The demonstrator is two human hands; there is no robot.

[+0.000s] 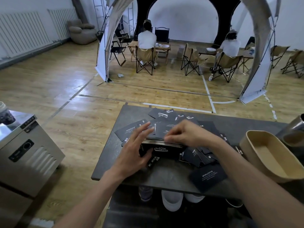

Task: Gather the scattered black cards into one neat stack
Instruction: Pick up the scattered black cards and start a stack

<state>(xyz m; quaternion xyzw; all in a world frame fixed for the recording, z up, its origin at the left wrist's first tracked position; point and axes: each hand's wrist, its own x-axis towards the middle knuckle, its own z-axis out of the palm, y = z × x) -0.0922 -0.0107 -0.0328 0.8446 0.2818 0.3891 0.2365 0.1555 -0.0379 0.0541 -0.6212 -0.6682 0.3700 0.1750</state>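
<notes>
Several black cards with white print lie scattered over the dark table. A thick stack of cards stands on its long edge in the middle. My left hand holds the stack's left end, thumb in front, fingers spread above it. My right hand pinches loose cards against the top of the stack. Loose cards lie at the far side, a heap lies right of the stack, and a single card rests near the front edge.
A tan paper tray stands at the right of the table, with a metal vessel behind it. A steel machine is at my left. Two seated people and folding chairs are far off under a tent.
</notes>
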